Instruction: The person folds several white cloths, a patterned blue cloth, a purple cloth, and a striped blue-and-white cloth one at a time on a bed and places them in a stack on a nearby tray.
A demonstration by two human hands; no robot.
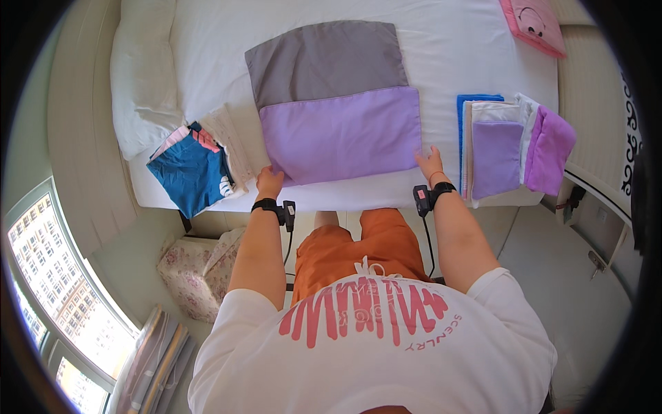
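Note:
On the bed before me lies a flat fabric piece, maybe a pillowcase, with its lilac part folded over a grey part. The lilac part covers the nearer portion, and the grey shows beyond it. My left hand has its fingers closed at the near left corner of the lilac fabric, where the edge is slightly rumpled. At the near right corner, my right hand touches the edge with its thumb side, fingers apart. Both wrists wear black straps with small cabled devices.
The white-sheeted bed bears a folded blue cloth at left and a row of folded cloths at right. A white pillow lies far left, a pink cushion far right. A floral-covered box stands below the bed.

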